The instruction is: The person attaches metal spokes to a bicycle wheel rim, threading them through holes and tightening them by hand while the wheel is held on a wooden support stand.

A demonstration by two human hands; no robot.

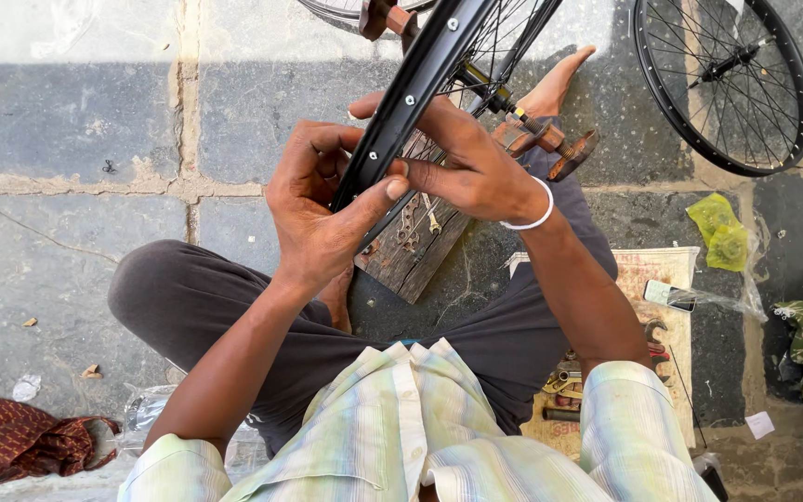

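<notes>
While the black wheel rim is stood on edge above a wooden block on the stone floor, it is gripped from both sides. The left hand is closed around the rim's lower part with the fingers curled, and the right hand is pinched onto it just beside. A second wheel is seen well apart from the rim.

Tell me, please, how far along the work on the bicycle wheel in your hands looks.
Done: the black rim already carries spokes running to its hub. In hand: the left hand and right hand pinch the rim's edge. Left: a second wheel lies aside, and tools are still out.
</notes>
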